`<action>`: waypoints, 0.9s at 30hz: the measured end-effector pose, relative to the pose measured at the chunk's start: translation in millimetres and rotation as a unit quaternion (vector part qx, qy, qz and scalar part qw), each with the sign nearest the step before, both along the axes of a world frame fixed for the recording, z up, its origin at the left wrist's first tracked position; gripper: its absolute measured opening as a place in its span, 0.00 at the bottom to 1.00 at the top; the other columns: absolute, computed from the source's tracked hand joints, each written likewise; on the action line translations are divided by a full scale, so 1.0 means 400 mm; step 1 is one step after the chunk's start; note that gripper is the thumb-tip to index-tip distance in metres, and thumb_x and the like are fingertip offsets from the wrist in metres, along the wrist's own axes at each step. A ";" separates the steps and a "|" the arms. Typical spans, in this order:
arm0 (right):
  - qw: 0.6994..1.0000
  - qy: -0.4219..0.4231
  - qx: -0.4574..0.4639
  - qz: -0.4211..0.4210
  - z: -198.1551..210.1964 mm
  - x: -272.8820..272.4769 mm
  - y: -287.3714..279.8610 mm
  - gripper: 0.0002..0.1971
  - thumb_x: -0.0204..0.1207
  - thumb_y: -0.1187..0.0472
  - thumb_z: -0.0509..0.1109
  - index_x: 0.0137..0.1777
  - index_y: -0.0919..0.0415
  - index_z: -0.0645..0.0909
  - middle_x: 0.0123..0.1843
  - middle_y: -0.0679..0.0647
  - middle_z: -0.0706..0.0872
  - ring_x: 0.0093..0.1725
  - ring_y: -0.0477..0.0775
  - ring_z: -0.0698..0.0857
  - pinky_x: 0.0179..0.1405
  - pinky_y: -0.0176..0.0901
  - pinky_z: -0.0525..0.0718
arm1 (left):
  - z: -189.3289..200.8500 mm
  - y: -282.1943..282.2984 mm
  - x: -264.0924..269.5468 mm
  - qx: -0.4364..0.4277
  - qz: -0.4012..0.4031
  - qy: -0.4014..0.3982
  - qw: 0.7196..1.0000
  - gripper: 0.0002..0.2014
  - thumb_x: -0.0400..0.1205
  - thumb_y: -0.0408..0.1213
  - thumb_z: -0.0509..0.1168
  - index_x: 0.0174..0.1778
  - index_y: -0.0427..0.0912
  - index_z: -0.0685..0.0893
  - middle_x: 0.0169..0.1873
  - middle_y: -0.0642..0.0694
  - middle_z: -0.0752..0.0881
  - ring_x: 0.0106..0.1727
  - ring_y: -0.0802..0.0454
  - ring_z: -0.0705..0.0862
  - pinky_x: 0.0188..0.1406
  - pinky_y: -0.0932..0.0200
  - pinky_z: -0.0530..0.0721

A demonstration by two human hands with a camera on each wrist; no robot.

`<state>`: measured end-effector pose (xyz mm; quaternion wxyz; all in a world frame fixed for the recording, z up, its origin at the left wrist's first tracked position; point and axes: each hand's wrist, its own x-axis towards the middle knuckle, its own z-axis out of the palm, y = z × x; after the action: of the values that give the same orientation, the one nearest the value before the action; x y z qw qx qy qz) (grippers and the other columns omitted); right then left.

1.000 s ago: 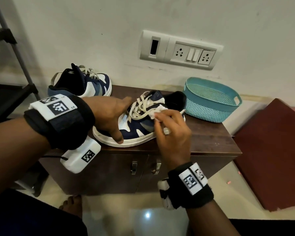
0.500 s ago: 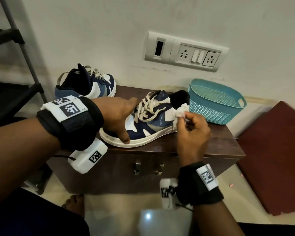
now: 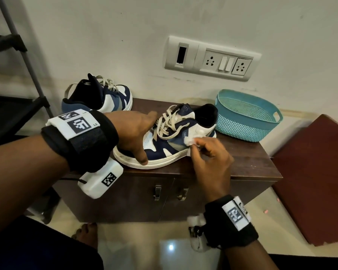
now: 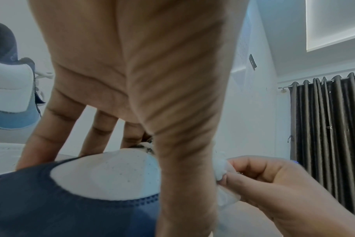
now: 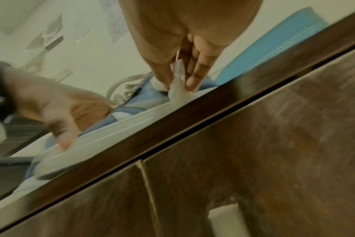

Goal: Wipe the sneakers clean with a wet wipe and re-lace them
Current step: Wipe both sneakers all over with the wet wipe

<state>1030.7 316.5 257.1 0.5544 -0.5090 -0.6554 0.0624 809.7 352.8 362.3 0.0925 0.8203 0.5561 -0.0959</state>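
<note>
Fingers of the right hand [image 3: 209, 158] pinch the wet wipe [image 3: 190, 141] against the near sneaker [image 3: 164, 145], centre of the cabinet [image 3: 252, 164]. Left hand [image 3: 134, 131] spans its toe, thumb on the sole; only the left wrist view shows those fingers splayed. Second sneaker [image 3: 105, 96] sits at ten o'clock, basket [image 3: 246, 117] at two.

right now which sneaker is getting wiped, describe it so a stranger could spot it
On the dark wooden cabinet under the wall sockets, it is the front sneaker, beside the teal basket. Unlike the other sneaker behind, hands touch it.
</note>
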 end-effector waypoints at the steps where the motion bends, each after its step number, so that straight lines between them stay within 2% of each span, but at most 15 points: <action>1: 0.999 0.041 -0.011 -0.034 0.002 0.018 0.018 0.07 0.76 0.68 0.78 0.51 0.56 0.91 0.48 0.51 0.91 0.44 0.43 0.88 0.46 0.35 0.87 | 0.000 0.000 0.000 0.001 0.000 0.002 1.000 0.47 0.64 0.57 0.85 0.68 0.45 0.62 0.49 0.49 0.80 0.49 0.47 0.81 0.43 0.56 0.76; 3: 0.988 0.117 -0.043 -0.086 0.005 0.038 0.041 0.09 0.76 0.66 0.78 0.51 0.52 0.90 0.46 0.51 0.91 0.40 0.43 0.87 0.45 0.46 0.90 | -0.002 0.002 -0.001 0.001 -0.002 0.001 1.000 0.48 0.64 0.57 0.85 0.69 0.46 0.63 0.53 0.46 0.83 0.50 0.46 0.82 0.44 0.55 0.77; 4: 0.987 0.119 -0.050 -0.096 0.003 0.032 0.038 0.09 0.76 0.66 0.78 0.51 0.50 0.89 0.46 0.50 0.91 0.39 0.42 0.87 0.44 0.48 0.90 | -0.004 0.004 -0.002 0.002 -0.005 0.001 1.000 0.48 0.63 0.57 0.85 0.69 0.46 0.62 0.56 0.45 0.84 0.51 0.47 0.82 0.45 0.54 0.78; 6: 0.995 0.066 -0.041 -0.060 -0.001 -0.008 0.003 0.09 0.77 0.66 0.78 0.51 0.50 0.88 0.46 0.47 0.89 0.41 0.40 0.86 0.43 0.45 0.89 | -0.004 0.007 -0.005 0.002 -0.010 0.004 1.000 0.48 0.63 0.57 0.85 0.69 0.46 0.62 0.58 0.45 0.84 0.52 0.47 0.81 0.46 0.54 0.78; 8: 0.998 -0.022 -0.034 0.047 -0.011 -0.040 -0.041 0.06 0.78 0.66 0.78 0.51 0.55 0.89 0.49 0.47 0.89 0.48 0.40 0.87 0.47 0.38 0.87 | -0.002 0.010 -0.009 -0.003 -0.012 0.007 1.000 0.49 0.62 0.56 0.85 0.70 0.47 0.62 0.60 0.46 0.84 0.54 0.47 0.82 0.47 0.54 0.79; 10: 0.984 -0.106 -0.027 0.138 -0.022 -0.039 -0.063 0.06 0.78 0.69 0.78 0.52 0.60 0.90 0.52 0.49 0.89 0.53 0.42 0.87 0.54 0.34 0.85 | 0.003 0.012 -0.013 -0.010 -0.013 0.011 1.000 0.49 0.62 0.55 0.86 0.71 0.48 0.62 0.60 0.46 0.84 0.54 0.47 0.82 0.46 0.55 0.78; 11: 0.980 -0.129 -0.022 0.151 -0.021 -0.028 -0.063 0.06 0.78 0.70 0.77 0.53 0.61 0.90 0.52 0.50 0.89 0.54 0.42 0.86 0.56 0.32 0.83 | 0.005 0.013 -0.016 -0.014 -0.013 0.011 1.000 0.49 0.62 0.54 0.86 0.70 0.48 0.62 0.59 0.47 0.84 0.52 0.47 0.81 0.46 0.56 0.77; 13: 0.990 -0.106 -0.011 0.095 -0.019 -0.001 -0.062 0.07 0.77 0.71 0.78 0.53 0.62 0.90 0.52 0.51 0.88 0.52 0.39 0.85 0.56 0.24 0.79 | 0.006 0.014 -0.018 -0.021 -0.011 0.007 1.000 0.48 0.63 0.52 0.86 0.69 0.49 0.62 0.57 0.49 0.83 0.50 0.48 0.80 0.46 0.56 0.77; 15: 1.000 -0.023 0.008 -0.008 -0.021 0.029 -0.054 0.09 0.76 0.73 0.78 0.52 0.63 0.90 0.51 0.52 0.88 0.48 0.37 0.84 0.51 0.18 0.77 | 0.005 0.015 -0.018 -0.023 -0.012 0.000 1.000 0.50 0.63 0.51 0.86 0.73 0.49 0.61 0.57 0.50 0.82 0.50 0.49 0.79 0.46 0.57 0.76; 16: 0.999 0.016 0.016 -0.049 -0.026 0.041 -0.048 0.09 0.75 0.74 0.78 0.52 0.63 0.90 0.51 0.53 0.88 0.47 0.38 0.85 0.48 0.18 0.78 | 0.004 0.016 -0.018 -0.022 -0.012 -0.003 1.000 0.51 0.63 0.51 0.86 0.74 0.48 0.60 0.55 0.51 0.81 0.49 0.49 0.79 0.46 0.57 0.76; 18: 0.995 0.046 0.016 -0.081 -0.038 0.040 -0.038 0.09 0.76 0.72 0.78 0.52 0.60 0.91 0.51 0.50 0.87 0.48 0.41 0.87 0.46 0.26 0.83 | 0.001 0.020 -0.018 -0.022 -0.011 -0.003 1.000 0.50 0.63 0.51 0.86 0.73 0.49 0.60 0.50 0.53 0.80 0.47 0.50 0.78 0.45 0.58 0.75; 21: 0.999 -0.015 -0.010 -0.028 -0.058 -0.021 -0.049 0.08 0.79 0.71 0.76 0.54 0.60 0.90 0.53 0.49 0.88 0.52 0.45 0.87 0.52 0.46 0.88 | -0.001 0.023 -0.019 -0.016 -0.019 0.006 1.000 0.50 0.62 0.52 0.86 0.71 0.49 0.60 0.56 0.49 0.84 0.49 0.49 0.80 0.45 0.57 0.77; 23: 0.994 -0.092 -0.007 0.067 -0.064 -0.063 -0.073 0.07 0.80 0.71 0.74 0.55 0.62 0.89 0.54 0.52 0.88 0.55 0.49 0.86 0.56 0.46 0.87 | -0.003 0.025 -0.020 -0.014 -0.018 0.016 1.000 0.51 0.62 0.52 0.86 0.72 0.49 0.60 0.59 0.47 0.84 0.50 0.48 0.81 0.46 0.55 0.79; 25: 0.971 -0.194 0.002 0.142 -0.063 -0.069 -0.085 0.08 0.79 0.71 0.74 0.56 0.64 0.89 0.55 0.55 0.87 0.56 0.54 0.86 0.55 0.46 0.86 | -0.003 0.025 -0.019 -0.018 -0.014 0.023 0.999 0.51 0.62 0.52 0.87 0.73 0.49 0.60 0.60 0.45 0.84 0.52 0.46 0.83 0.50 0.52 0.83; 27: 0.958 -0.252 0.006 0.137 -0.056 -0.035 -0.067 0.09 0.78 0.71 0.75 0.57 0.64 0.89 0.55 0.56 0.87 0.55 0.55 0.86 0.53 0.45 0.86 | -0.004 0.025 -0.020 -0.023 -0.012 0.024 0.999 0.52 0.62 0.52 0.87 0.74 0.49 0.60 0.60 0.45 0.85 0.54 0.45 0.84 0.53 0.48 0.85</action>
<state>1016.7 289.6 234.8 0.3601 -0.4101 -0.8380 0.0038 801.9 362.6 360.7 0.0968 0.8219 0.5463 -0.1292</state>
